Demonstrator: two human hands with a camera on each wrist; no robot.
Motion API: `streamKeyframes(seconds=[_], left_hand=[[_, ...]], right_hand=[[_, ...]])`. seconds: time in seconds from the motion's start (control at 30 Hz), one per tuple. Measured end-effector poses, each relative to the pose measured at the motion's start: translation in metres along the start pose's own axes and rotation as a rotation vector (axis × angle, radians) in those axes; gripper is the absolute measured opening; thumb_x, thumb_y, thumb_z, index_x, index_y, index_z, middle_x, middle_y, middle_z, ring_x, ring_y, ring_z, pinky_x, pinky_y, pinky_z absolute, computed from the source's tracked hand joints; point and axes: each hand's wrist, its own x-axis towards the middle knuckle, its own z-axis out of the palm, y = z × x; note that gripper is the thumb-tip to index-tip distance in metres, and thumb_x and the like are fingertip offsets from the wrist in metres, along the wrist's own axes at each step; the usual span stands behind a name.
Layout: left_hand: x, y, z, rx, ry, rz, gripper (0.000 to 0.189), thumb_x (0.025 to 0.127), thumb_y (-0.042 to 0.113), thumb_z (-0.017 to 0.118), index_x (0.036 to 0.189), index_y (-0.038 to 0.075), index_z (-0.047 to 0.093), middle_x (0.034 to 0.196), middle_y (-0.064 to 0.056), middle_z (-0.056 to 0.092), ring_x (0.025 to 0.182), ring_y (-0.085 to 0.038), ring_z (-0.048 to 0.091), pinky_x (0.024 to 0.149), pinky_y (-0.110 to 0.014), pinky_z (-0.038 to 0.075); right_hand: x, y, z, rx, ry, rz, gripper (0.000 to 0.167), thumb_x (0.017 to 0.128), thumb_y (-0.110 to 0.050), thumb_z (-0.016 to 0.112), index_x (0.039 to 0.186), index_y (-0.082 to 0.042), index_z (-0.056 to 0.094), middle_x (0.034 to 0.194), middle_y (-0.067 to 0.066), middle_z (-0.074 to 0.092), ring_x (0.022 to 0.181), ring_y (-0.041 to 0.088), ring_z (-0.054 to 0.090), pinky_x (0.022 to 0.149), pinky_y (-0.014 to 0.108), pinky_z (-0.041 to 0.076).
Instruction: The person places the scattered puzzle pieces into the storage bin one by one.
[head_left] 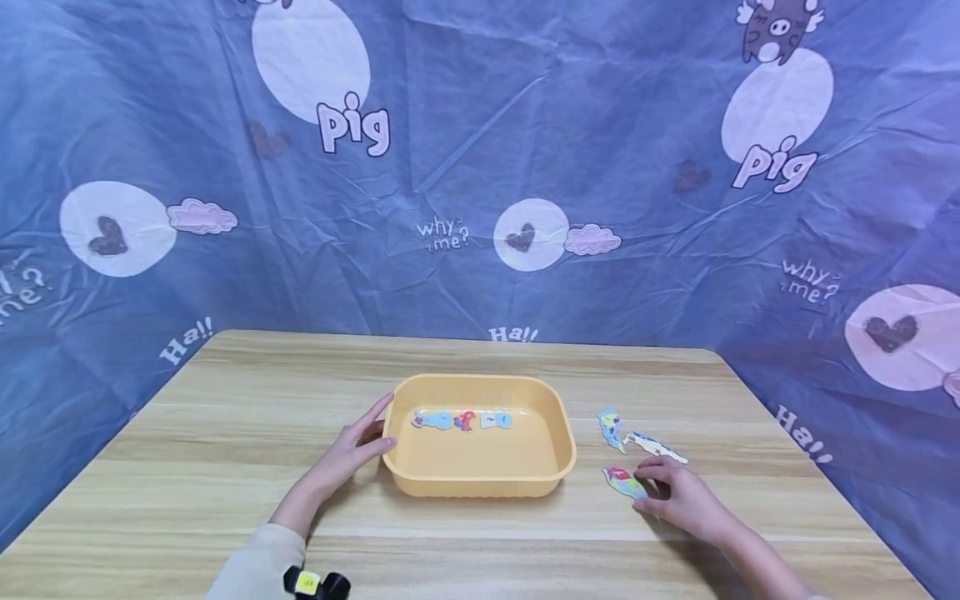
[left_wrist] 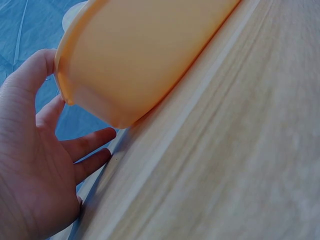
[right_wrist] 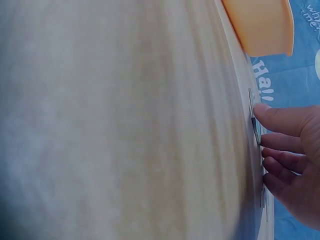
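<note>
My left hand (head_left: 347, 458) rests at the left side of a yellow plastic basin (head_left: 480, 487), thumb and forefinger at its rim and the other fingers loosely spread in the left wrist view. Inside the basin lie several flat picture cutouts: a light blue one (head_left: 435, 420), a red one (head_left: 465, 421) and a pale blue one (head_left: 496, 420). To the basin's right, my right hand (head_left: 686, 498) pinches the right end of a green cutout with a red patch (head_left: 621, 482), low at the tabletop. The right wrist view shows its thin edge between thumb and forefinger.
Just beyond the right hand lie a blue-and-yellow cutout (head_left: 611, 427) and a long, pale cutout (head_left: 656, 447). Everything stands on a wood-grain table (head_left: 480, 550). A blue printed cloth (head_left: 480, 150) hangs behind it. A black device (head_left: 317, 583) is by the left sleeve.
</note>
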Motion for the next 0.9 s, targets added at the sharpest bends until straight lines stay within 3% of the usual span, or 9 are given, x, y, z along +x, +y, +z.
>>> streamKeyframes(seconds=[0.23, 0.9], left_hand=[[-0.0003, 0.0006, -0.0015, -0.016, -0.029, 0.039, 0.064, 0.083, 0.021, 0.056, 0.138, 0.020, 0.023, 0.123, -0.024, 0.041, 0.113, -0.032, 0.039, 0.094, -0.049, 0.023], [-0.0011, 0.0009, 0.0002, -0.021, -0.010, 0.011, 0.066, 0.081, 0.023, 0.058, 0.137, 0.024, 0.023, 0.124, -0.021, 0.042, 0.113, -0.029, 0.039, 0.095, -0.047, 0.022]], right_hand=[[-0.0004, 0.0013, 0.0002, -0.023, -0.026, -0.016, 0.040, 0.062, -0.016, 0.076, 0.094, 0.004, 0.064, 0.100, 0.008, 0.053, 0.094, 0.027, 0.049, 0.079, 0.043, 0.038], [0.0015, -0.0028, 0.0066, -0.086, 0.076, -0.044, 0.025, 0.061, -0.004, 0.074, 0.083, 0.003, 0.065, 0.092, 0.007, 0.055, 0.086, 0.025, 0.052, 0.076, 0.042, 0.041]])
